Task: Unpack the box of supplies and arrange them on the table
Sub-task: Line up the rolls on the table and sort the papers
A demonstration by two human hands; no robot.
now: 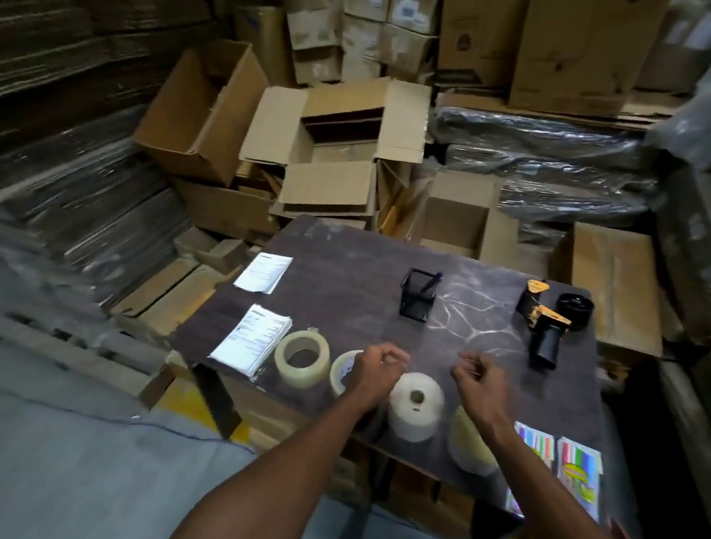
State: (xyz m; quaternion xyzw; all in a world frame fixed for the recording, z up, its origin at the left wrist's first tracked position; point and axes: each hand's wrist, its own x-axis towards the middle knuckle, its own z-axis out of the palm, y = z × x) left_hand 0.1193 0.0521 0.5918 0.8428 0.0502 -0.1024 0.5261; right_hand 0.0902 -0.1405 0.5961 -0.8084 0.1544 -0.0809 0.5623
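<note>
Two hands hovering over near edge of table (344, 277): left hand (375, 374) and right hand (479, 387), apart, fingers curled; possibly pinching thin string between them, cannot tell.

Several supplies already lying out, judged as most of unpacking done:
- near left: paper stack (252, 339); second paper sheet (263, 273) farther back.
- near edge, left to right: clear tape roll (302, 358); second tape roll (343, 371), partly hidden behind left hand; twine spool (416, 407); pale roll (469, 441) under right forearm.
- near right: two marker packs (557, 466), side by side.
- far centre: black pen holder (419, 293), one pen standing in it.
- far right: tape dispenser (543, 322).

Supply box itself not identifiable among open cartons (335, 148) beyond far edge. Remaining, by judgement: tidying spacing only.
</note>
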